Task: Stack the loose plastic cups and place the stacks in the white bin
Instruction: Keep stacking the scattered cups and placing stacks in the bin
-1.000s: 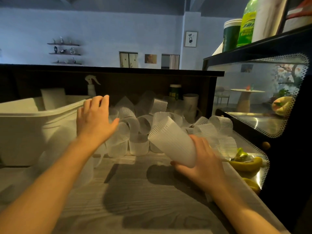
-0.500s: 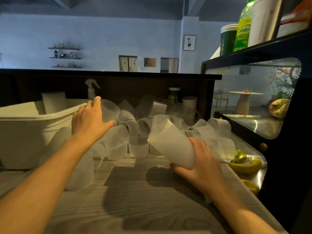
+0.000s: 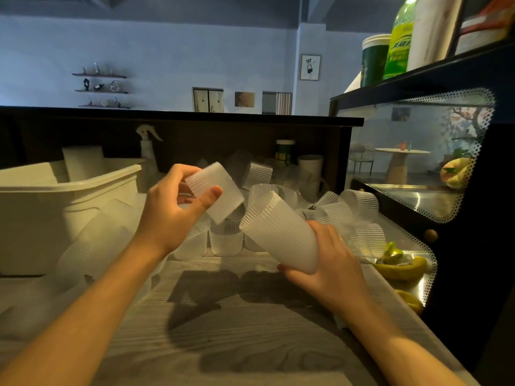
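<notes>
Cups [image 3: 281, 201] lie loose along the counter's [image 3: 223, 330] far edge beside the bin [image 3: 69, 188]. Left hand [image 3: 175, 210] pinches one cup [image 3: 216, 197] aloft; right hand [image 3: 326, 263] grips a stack [image 3: 278, 232].

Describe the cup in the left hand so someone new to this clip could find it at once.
Start at the white bin on the left of the wooden counter. Right of its rim, the left hand grips one ribbed translucent cup. It alone is lifted singly above the loose pile.
</notes>
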`<state>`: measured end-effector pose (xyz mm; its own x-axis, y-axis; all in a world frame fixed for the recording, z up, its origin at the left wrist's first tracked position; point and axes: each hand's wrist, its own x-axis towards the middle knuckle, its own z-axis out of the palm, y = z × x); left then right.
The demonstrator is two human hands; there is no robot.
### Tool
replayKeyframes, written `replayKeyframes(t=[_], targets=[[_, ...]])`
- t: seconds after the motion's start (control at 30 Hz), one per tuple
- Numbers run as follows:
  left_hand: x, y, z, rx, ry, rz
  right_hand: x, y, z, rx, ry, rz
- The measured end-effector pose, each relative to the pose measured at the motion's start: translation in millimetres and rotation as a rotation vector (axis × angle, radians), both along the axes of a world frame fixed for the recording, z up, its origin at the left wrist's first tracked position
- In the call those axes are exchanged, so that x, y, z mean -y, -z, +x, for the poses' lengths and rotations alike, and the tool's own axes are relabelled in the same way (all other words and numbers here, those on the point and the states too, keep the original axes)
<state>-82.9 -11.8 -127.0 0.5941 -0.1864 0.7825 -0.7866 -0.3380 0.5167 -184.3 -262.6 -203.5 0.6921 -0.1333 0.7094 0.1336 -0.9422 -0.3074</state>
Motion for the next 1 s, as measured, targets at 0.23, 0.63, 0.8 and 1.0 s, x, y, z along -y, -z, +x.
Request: replayKeyframes(t=[0.23, 0.63, 0.8, 1.0], targets=[[11.6, 27.0, -12.3, -0.162, 0.299, 0.066, -6.3, -1.7, -0.8, 0.004, -0.076, -0.229], [21.3, 41.1, -29.5, -0.276, 0.373, 0.307, -15.5, -0.4, -0.4, 0.006, -0.071, -0.353], [9.1, 26.1, -25.8, -0.06, 0.203, 0.195, -16.1, 0.7, -0.7, 0.031, -0.086, -0.356], [-38.3, 6.6, -11.9, 0.204, -0.47, 0.204, -17.5, 0.4, -0.2, 0.033, -0.102, -0.314]])
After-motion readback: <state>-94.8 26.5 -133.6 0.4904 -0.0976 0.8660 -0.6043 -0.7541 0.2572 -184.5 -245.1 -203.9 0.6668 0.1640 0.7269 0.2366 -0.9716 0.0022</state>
